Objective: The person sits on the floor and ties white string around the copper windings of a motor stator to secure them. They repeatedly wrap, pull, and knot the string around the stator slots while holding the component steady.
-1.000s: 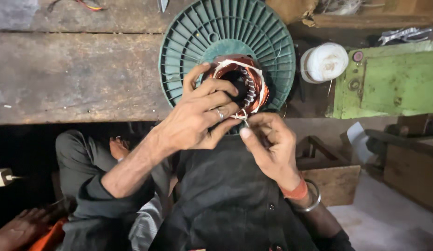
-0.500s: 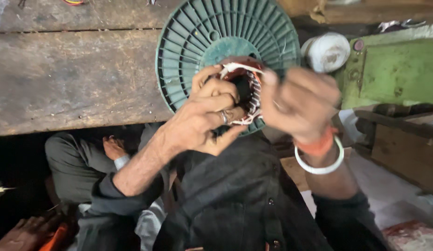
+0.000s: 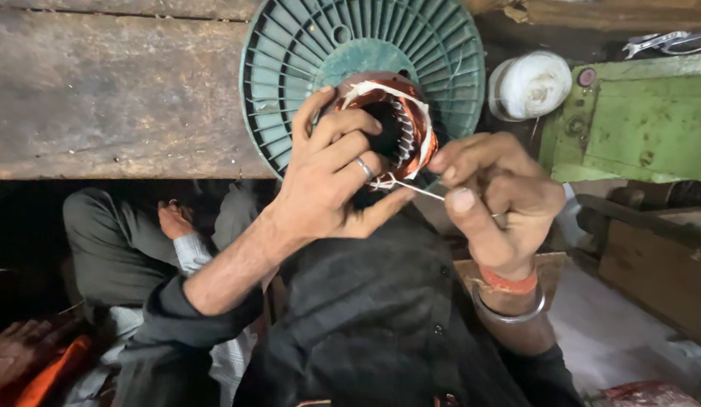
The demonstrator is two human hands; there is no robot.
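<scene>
My left hand (image 3: 331,181) grips a round motor stator (image 3: 399,124) wound with copper wire and bound with white lacing; its fingers wrap over the near rim. A thin white thread (image 3: 410,188) runs from the stator's lower edge to my right hand (image 3: 493,200), which pinches it between thumb and fingers just right of the stator. The stator is held up in front of a green ribbed fan cover (image 3: 305,53). My black shirt fills the lower middle of the view.
A worn wooden bench top (image 3: 109,90) spans the upper left. A white spool of thread (image 3: 529,84) sits beside a green metal machine body (image 3: 636,120) at right. A wooden box (image 3: 652,264) stands lower right. Another person's legs and bare foot (image 3: 173,218) show under the bench.
My right hand swung up and right in front of the stator, then came back down beside it, drawing the thread taut. My left hand kept its hold on the stator.
</scene>
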